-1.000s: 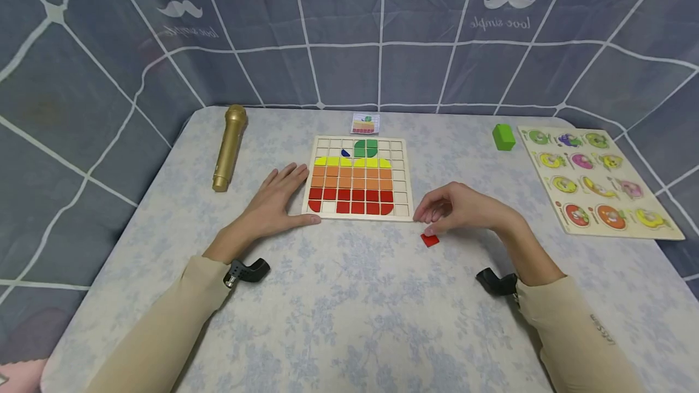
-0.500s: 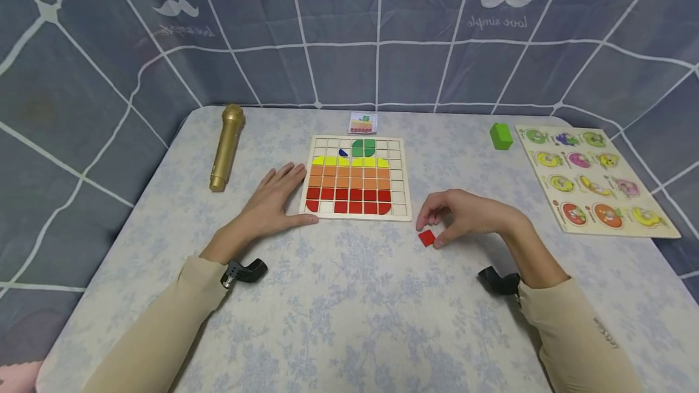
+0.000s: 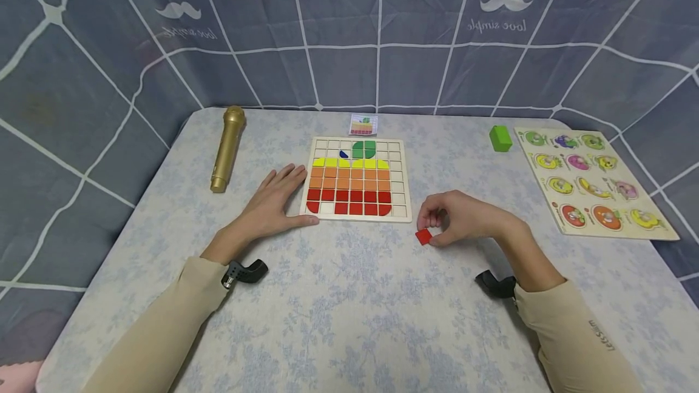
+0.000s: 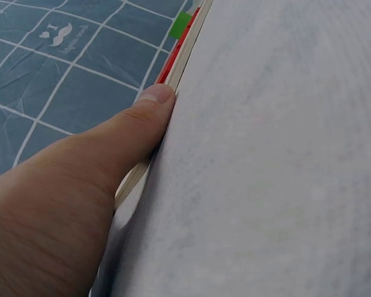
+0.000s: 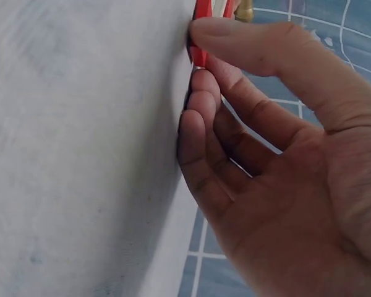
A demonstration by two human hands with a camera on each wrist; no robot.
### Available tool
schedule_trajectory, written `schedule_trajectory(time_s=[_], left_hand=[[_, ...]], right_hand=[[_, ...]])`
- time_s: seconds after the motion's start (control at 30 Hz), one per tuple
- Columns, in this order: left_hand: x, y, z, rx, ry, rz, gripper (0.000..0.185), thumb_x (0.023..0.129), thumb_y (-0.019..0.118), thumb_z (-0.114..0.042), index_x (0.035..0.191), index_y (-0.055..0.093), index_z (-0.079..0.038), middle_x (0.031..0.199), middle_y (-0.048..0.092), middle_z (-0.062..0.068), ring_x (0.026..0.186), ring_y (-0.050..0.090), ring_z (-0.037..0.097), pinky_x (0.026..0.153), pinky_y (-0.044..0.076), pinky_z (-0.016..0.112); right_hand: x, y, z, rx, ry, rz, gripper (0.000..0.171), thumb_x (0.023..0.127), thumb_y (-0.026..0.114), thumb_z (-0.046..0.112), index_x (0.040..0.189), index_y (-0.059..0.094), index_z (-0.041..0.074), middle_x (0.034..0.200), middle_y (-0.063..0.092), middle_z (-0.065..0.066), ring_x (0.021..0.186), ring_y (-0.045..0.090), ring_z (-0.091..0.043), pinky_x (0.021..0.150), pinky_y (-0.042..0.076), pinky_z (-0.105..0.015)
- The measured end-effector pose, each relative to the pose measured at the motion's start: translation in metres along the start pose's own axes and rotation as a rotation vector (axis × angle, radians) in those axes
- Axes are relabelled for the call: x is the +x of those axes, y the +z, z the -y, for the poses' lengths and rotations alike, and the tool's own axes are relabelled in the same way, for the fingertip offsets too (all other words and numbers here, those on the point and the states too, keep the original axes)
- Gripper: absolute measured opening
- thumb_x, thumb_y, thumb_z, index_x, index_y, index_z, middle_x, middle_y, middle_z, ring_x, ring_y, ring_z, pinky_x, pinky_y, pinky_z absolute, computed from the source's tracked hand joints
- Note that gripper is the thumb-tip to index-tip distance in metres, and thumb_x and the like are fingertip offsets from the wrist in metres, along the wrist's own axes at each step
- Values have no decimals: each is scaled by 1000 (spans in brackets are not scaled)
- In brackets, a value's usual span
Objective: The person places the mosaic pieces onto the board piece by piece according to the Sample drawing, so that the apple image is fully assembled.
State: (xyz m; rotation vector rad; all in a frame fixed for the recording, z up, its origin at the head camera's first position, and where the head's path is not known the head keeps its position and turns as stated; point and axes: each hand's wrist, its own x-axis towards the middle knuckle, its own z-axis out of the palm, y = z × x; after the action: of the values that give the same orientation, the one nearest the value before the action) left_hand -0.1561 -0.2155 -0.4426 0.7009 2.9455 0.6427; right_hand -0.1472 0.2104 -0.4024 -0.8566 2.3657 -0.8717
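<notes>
A wooden grid board [image 3: 400, 199] lies mid-table, filled with red, orange, yellow, green and blue tiles in a fruit-like pattern. One cell [image 3: 327, 207] in its bottom red row shows bare wood. My left hand [image 3: 273, 202] rests spread at the board's left side; in the left wrist view its thumb [image 4: 145, 111] touches the board's near edge. Right of the board's near corner, my right hand [image 3: 464, 217] pinches a red square tile [image 3: 423, 236] between thumb and index finger, low at the tabletop. The right wrist view shows the thumb on the red tile [image 5: 201, 49], with the other fingers curled below.
A small pattern card [image 3: 363, 124] stands behind the board. To the left lies a gold microphone [image 3: 226, 150]. At the right are a green block [image 3: 500, 138] and a wooden fruit-picture board [image 3: 595, 187]. A tiled-pattern curtain [image 3: 338, 71] hangs behind the table.
My right hand has drawn slightly back from the board's corner, and its thumb and index finger have closed on the red tile, which shifted slightly left. The left hand stays put.
</notes>
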Motion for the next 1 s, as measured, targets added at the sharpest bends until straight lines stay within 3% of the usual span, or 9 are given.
schedule_trajectory(time_s=[0.2,0.4,0.67,1.0], left_hand=[[1,-1,0,1,5,-10,114,82,83,-59,166,30,-4,173,29,14,164,15,33,134,6,54],[0,1,0,3,7,-3,114,82,82,-60,166,29,-5,173,29,14,164,15,33,134,7,54],[-2,0,0,1,-1,-7,114,82,83,-59,166,29,-4,173,29,14,164,15,33,134,6,54],[-1,1,1,-4,-4,-1,113,83,81,-60,167,28,-6,174,28,13,164,14,32,134,6,54]], right_hand=[[5,0,3,-34,9,-46,25,80,87,9,98,75,21,86,67,1,82,61,-18,71,55,-27],[22,3,17,-17,-94,-102,26,82,84,9,102,74,21,93,71,-1,84,65,-20,75,59,-34],[64,16,44,-50,-169,-169,21,82,83,8,100,75,12,90,70,-2,81,64,-19,71,57,-29],[113,35,73,-114,-147,-229,16,84,82,10,99,75,9,87,70,-1,79,62,-15,73,57,-30]])
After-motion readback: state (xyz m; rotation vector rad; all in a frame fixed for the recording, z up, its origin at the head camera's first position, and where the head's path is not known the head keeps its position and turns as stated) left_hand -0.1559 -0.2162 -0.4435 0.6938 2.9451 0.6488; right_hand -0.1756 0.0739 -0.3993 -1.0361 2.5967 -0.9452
